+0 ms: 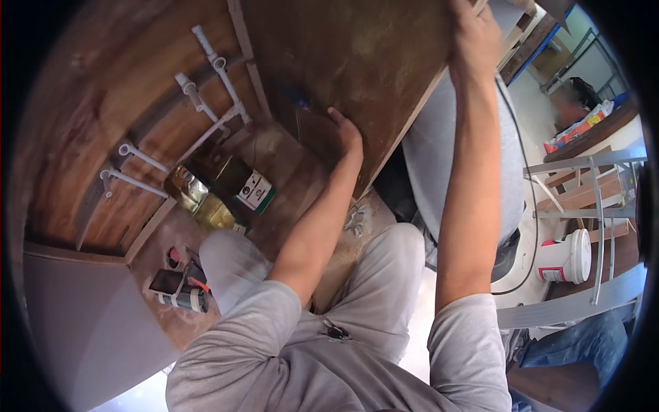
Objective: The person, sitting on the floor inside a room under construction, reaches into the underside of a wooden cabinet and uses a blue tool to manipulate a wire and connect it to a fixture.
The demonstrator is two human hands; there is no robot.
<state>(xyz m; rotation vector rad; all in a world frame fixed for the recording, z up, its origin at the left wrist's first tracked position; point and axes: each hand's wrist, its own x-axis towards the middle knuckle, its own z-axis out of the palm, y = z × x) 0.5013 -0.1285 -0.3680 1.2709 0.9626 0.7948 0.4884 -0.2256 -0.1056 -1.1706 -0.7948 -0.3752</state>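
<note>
We hold one panel point(350, 48), slanting across the upper middle. Our right hand point(475, 38) closes round its upper right edge; our left hand point(349, 137) lies at its broad face, and we cannot tell how far those fingers spread. The panel's long edge runs from our right hand down past our left forearm. We count two tins point(255, 190), four white pipes point(229, 86) along the wooden wall point(89, 137), and one bucket point(563, 257) well apart, right. Floor point(295, 165) lies between tins and panel.
</note>
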